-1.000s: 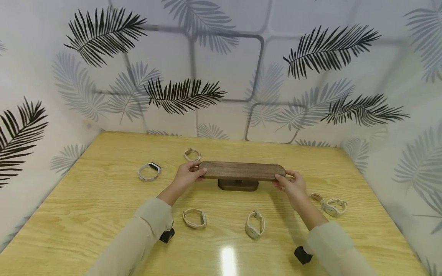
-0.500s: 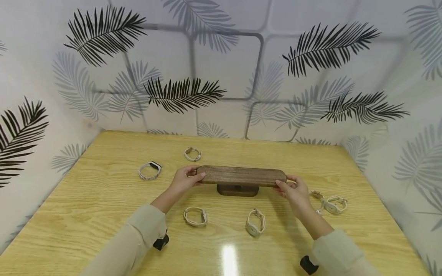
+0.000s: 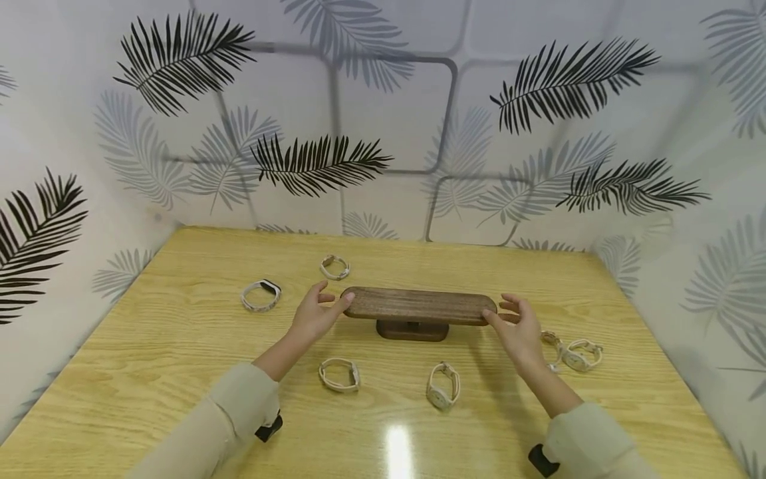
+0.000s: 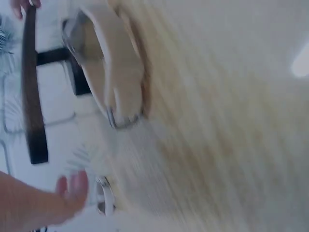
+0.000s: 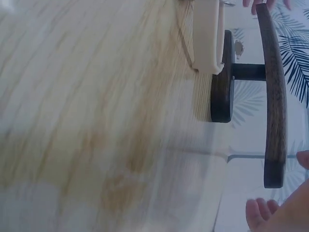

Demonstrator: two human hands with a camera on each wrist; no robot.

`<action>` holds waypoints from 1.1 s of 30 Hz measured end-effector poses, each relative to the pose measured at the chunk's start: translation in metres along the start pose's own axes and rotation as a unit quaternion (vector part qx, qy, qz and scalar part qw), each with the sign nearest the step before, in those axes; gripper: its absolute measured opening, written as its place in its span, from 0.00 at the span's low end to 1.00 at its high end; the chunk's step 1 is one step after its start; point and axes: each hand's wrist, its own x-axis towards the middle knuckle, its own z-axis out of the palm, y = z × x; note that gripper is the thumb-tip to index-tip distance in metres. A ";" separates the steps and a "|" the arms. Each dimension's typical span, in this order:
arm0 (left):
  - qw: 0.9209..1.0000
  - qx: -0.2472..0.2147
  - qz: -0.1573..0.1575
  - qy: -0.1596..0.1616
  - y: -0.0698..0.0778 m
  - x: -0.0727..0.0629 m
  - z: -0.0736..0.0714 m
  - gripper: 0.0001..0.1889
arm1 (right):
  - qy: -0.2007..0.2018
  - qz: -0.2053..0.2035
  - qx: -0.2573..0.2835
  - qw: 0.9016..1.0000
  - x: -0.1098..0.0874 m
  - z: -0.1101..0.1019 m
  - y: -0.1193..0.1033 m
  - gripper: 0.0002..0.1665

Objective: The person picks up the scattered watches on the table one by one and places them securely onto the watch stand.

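Observation:
A dark wooden stand [image 3: 419, 305], with a long rounded bar on a short post and base, stands upright mid-table. At its left end is my left hand [image 3: 312, 315], fingers spread, thumb tip overlapping the bar's corner. My right hand [image 3: 519, 334] is spread at the other end, its thumb right at the edge. In the left wrist view the left hand [image 4: 46, 200] shows apart from the bar [image 4: 33, 92]. The right wrist view likewise has a gap between the right hand [image 5: 282, 212] and the bar [image 5: 275, 101].
Watches lie round the stand: a fitness band [image 3: 271, 287] at left, a watch [image 3: 328, 260] behind. In front are a light-strapped watch [image 3: 354, 376] and a round-faced one [image 3: 439, 398]. Another round watch [image 3: 576, 360] lies at right beside a smaller one [image 3: 551, 338]. Patterned cloth [image 3: 383, 120] encloses the table.
The stand has come slightly nearer and then stopped. Both hands have loosened from its ends, their fingers spreading and drawing outward.

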 end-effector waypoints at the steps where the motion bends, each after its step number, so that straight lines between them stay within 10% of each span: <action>1: 1.000 0.009 0.000 0.006 0.000 -0.006 0.001 0.42 | 0.004 -0.026 -0.019 0.999 0.000 -0.001 0.000 0.34; 10: 0.992 0.103 0.066 0.007 -0.015 -0.050 0.010 0.45 | -0.019 -0.224 -0.157 0.962 0.004 0.011 0.000 0.44; 24: 0.947 0.285 0.135 -0.059 -0.028 -0.066 0.025 0.38 | -0.029 -0.233 -0.194 0.952 0.006 0.025 0.000 0.41; 33: 0.940 0.303 0.148 -0.055 -0.028 -0.063 0.032 0.28 | -0.017 -0.252 -0.198 0.947 0.008 0.027 0.002 0.34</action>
